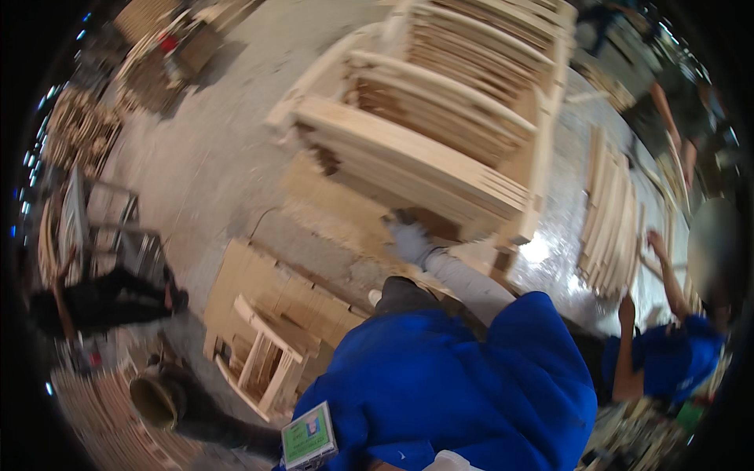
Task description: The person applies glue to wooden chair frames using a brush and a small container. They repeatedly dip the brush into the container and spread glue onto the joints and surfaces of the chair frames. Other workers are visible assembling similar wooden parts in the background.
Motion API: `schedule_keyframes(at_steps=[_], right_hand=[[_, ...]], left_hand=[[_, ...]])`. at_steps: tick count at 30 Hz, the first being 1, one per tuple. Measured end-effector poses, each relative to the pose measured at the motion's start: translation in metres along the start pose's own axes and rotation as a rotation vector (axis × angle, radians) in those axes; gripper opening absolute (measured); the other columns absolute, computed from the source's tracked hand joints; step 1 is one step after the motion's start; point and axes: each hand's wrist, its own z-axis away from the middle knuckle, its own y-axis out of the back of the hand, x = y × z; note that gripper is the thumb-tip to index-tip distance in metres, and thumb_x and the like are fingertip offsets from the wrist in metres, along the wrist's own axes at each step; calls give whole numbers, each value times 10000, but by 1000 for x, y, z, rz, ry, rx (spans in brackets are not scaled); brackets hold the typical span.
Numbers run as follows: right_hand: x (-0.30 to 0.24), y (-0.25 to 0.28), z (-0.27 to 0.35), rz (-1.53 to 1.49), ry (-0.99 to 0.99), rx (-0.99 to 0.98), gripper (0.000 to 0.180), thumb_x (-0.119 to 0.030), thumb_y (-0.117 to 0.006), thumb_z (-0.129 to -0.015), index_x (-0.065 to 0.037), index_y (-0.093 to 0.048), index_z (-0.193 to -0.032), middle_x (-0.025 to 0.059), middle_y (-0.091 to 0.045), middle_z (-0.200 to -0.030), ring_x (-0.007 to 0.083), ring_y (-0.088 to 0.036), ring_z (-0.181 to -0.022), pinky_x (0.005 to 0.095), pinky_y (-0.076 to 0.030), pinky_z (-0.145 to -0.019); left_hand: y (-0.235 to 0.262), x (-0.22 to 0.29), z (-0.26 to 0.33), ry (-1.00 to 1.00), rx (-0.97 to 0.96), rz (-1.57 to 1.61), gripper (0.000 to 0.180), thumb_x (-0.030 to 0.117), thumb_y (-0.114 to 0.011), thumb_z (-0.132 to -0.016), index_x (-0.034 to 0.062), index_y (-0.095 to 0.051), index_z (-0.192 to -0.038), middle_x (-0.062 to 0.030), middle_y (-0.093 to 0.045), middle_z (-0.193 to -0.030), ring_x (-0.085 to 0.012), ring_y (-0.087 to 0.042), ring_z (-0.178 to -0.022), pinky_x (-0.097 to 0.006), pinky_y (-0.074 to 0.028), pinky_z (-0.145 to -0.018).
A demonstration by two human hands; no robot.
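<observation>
Stacked pale wooden slatted frames (416, 157) above a flat brown sheet (334, 200) on the grey concrete floor (236, 118), grey-gloved right hand (410, 242) near the frames' lower near side, fingers too blurred to tell whether clamped or apart

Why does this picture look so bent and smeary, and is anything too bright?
Head view: dark rounded edges and bending toward the rim, from the fisheye lens; the gloved right hand and wooden framework look soft, probably motion blur; white glare bleaches a patch of the shiny grey surface.
</observation>
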Motion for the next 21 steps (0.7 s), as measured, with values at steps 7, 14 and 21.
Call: schedule_keyframes(at_steps=[7, 14, 21], right_hand=[[3, -5, -52, 3, -141, -54, 668, -424, -579, -792, -98, -374, -1338, 164, -302, -1412, 352, -260, -1312, 481, -210, -1073], [11, -37, -62, 80, -188, 73, 617, -418, -539, -808, -150, -399, -1346, 93, -348, -1397, 302, -303, -1289, 478, -205, -1072], [8, -41, -71, 88, -260, 10, 569, -343, -543, -815, -104, -430, -1319, 131, -372, -1373, 340, -363, -1244, 490, -292, -1024]], left_hand=[[25, 12, -22, -34, 156, 50, 496, 85, -624, -830, -82, -399, -1239, -232, -433, -1252, -302, -451, -1152, -398, -444, -974], [0, -23, -114, -44, 156, 23, 515, 80, -635, -819, -82, -392, -1244, -239, -417, -1262, -308, -438, -1164, -401, -440, -979], [-53, -88, -278, 81, -58, 60, 535, 75, -646, -808, -82, -386, -1249, -246, -402, -1272, -313, -426, -1177, -404, -437, -984]])
